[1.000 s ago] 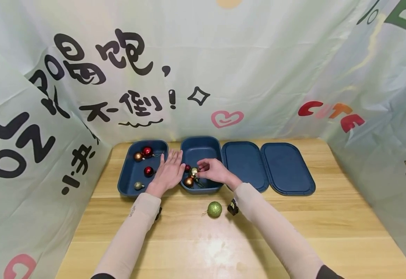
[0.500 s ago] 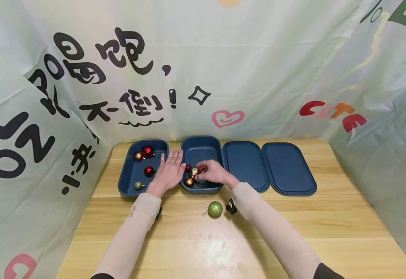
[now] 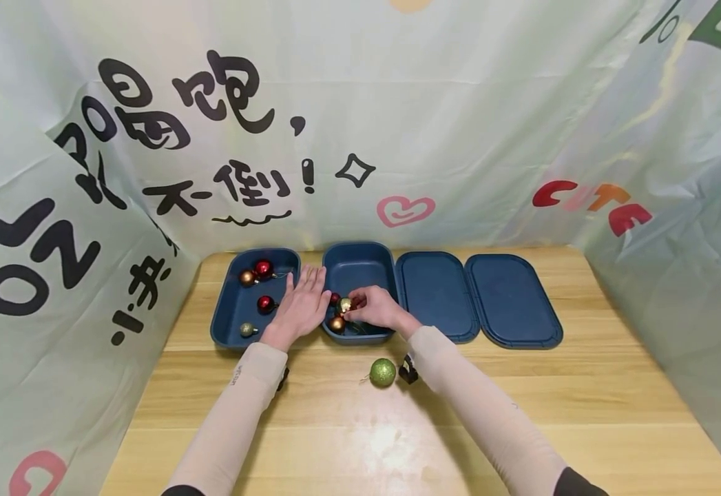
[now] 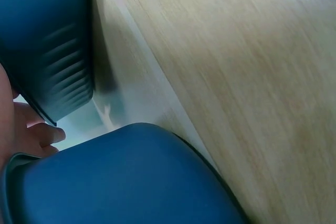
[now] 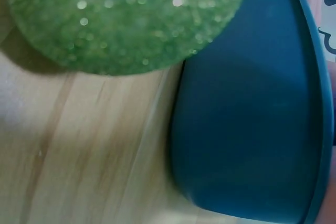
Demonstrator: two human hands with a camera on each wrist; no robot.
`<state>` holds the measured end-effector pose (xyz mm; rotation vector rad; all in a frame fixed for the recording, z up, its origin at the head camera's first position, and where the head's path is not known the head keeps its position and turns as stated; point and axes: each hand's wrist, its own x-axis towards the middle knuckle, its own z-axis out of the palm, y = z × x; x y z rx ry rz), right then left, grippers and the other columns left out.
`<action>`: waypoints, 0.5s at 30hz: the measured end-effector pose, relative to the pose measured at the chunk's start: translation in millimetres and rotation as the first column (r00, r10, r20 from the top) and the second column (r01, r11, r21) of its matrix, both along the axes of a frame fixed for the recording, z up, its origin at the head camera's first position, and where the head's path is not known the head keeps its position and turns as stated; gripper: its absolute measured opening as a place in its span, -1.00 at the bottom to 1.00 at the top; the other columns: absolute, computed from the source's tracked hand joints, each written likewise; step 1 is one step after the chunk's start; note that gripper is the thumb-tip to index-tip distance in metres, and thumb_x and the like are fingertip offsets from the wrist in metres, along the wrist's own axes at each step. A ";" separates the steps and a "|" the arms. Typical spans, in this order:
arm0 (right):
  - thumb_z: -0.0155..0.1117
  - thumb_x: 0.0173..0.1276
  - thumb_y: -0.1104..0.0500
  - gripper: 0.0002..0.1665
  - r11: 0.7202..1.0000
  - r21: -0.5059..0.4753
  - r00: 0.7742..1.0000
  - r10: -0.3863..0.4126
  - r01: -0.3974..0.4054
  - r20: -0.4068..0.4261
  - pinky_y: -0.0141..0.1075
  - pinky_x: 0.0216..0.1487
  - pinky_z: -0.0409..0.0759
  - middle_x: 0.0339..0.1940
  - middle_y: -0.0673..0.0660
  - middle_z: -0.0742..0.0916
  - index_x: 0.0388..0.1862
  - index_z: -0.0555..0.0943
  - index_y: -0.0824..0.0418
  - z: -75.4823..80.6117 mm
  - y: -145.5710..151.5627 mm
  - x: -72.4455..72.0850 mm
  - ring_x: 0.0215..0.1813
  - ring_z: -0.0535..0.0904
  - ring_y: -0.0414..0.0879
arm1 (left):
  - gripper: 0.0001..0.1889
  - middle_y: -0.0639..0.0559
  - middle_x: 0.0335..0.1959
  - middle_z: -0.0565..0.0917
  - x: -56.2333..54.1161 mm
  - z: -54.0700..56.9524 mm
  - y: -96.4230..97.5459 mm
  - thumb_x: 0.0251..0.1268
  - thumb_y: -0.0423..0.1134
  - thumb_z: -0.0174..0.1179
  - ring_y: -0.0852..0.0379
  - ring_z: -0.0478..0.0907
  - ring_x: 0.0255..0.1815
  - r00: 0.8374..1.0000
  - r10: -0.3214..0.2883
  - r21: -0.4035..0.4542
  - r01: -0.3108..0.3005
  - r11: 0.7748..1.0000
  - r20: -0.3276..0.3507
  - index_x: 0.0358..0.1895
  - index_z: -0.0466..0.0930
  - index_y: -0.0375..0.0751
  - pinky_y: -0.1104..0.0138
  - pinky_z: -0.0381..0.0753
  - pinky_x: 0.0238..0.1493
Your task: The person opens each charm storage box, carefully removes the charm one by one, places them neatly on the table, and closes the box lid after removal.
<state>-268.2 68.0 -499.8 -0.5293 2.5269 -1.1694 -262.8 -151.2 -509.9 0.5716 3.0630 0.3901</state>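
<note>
My left hand point(image 3: 302, 304) lies flat with straight fingers over the neighbouring rims of the left blue box point(image 3: 226, 322) and the right blue box point(image 3: 358, 258). Inside the right box, my right hand point(image 3: 378, 307) has curled fingers and thumb at a shiny gold Christmas ball point(image 3: 344, 304); some red shows between the fingers. Beside it lie a copper ball point(image 3: 337, 324) and a small dark red ball point(image 3: 334, 298). The left box holds two red balls, a copper ball point(image 3: 247, 277) and a small glittery gold ball point(image 3: 246, 330).
A green glitter ball point(image 3: 382, 373) lies on the wooden table point(image 3: 335, 427) in front of the right box, looming large in the right wrist view. Two flat blue lids point(image 3: 437, 296) lie side by side to the right of the boxes. Printed cloth point(image 3: 478, 124) surrounds the table.
My right hand has shifted slightly left and its fingers have closed in at the gold ball. The left hand and the other balls stay where they were.
</note>
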 end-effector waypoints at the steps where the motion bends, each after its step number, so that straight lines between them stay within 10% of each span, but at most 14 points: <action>1: 0.53 0.36 0.12 -0.40 1.000 0.007 1.000 0.000 0.000 -0.010 -0.18 0.03 0.73 -0.04 0.22 0.83 0.30 0.65 0.37 1.1 0.6 0.8 -0.05 0.77 -0.02 | -0.36 -0.27 0.72 0.12 0.0 -0.1 0.2 0.78 -0.03 -0.26 -0.23 -0.13 0.79 1.000 0.000 0.004 0.000 1.000 0.005 0.72 -0.02 -0.26 -0.30 -0.20 0.69; 15: 0.49 0.39 0.04 -0.35 0.998 -0.053 0.996 -0.045 0.041 -0.078 -0.08 0.10 0.74 0.05 0.21 0.82 0.38 0.62 0.28 32.4 27.7 18.3 0.07 0.78 0.04 | -0.35 -0.27 0.71 0.16 -1.1 -0.9 -1.2 0.78 -0.01 -0.25 -0.24 -0.08 0.78 1.000 0.006 -0.004 -0.006 1.000 -0.011 0.71 0.02 -0.27 -0.30 -0.14 0.69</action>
